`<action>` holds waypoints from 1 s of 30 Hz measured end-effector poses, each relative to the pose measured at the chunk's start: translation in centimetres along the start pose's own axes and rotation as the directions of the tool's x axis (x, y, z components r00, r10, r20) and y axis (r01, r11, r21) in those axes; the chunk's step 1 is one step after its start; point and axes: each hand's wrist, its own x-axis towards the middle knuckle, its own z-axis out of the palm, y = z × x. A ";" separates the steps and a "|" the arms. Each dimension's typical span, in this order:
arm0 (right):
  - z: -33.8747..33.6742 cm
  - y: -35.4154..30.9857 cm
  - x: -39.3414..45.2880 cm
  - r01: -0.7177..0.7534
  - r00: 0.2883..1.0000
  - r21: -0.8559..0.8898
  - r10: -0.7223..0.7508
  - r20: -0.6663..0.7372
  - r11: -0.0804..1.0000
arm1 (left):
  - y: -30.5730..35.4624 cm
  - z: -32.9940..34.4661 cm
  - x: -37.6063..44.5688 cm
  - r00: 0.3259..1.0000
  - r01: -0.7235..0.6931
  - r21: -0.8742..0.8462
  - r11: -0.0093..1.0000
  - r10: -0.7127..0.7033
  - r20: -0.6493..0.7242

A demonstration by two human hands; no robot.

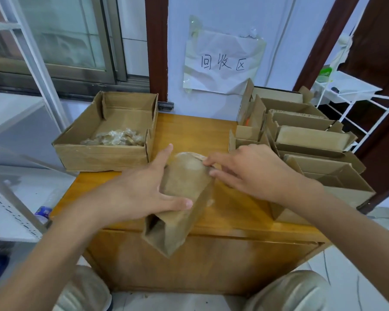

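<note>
A small brown cardboard box [182, 198] lies tilted over the front edge of the wooden table [234, 212], its open end towards me. My left hand [144, 189] grips its left side, thumb across the top and fingers spread. My right hand [252, 171] is at the box's far end, where its fingertips pinch a strip of tape [199, 156] that stands off the cardboard.
An open cardboard tray [108, 135] with crumpled clear tape scraps sits at the back left. Several opened cartons [310, 140] are stacked along the right side. A paper sign [222, 63] hangs on the wall. A white rack [350, 95] stands at the right, a water bottle [44, 212] lies lower left.
</note>
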 end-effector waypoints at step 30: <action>1.0 1.0 -0.5 -0.046 0.995 0.668 -0.028 0.100 0.743 | 1.1 2.1 5.3 0.951 -0.051 0.348 0.936 0.152 -0.270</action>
